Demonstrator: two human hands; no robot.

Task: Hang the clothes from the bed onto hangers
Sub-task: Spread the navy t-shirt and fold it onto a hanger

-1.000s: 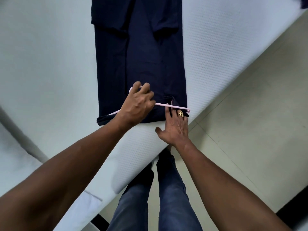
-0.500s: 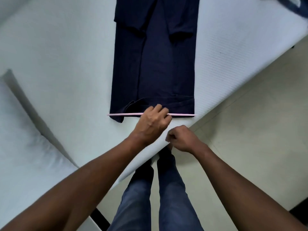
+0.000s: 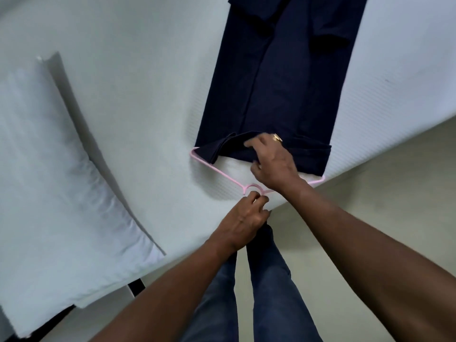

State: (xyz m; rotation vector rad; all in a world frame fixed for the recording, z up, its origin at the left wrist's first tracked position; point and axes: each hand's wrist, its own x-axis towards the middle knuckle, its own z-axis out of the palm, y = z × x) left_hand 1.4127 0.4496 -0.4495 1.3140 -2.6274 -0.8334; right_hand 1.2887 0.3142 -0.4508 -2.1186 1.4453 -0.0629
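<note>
Fingers on pink hanger hook

Bedroom: white-sheeted bed, pillow, navy garment laid flat, tiled floor.

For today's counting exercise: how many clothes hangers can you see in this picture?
1. A pink hanger lies on the bed near its edge, under the dark garment's near end. Others may lie out of view.

Bed: white textured cover
On it: folded navy garment, pink hanger at near edge, white pillow left
</note>
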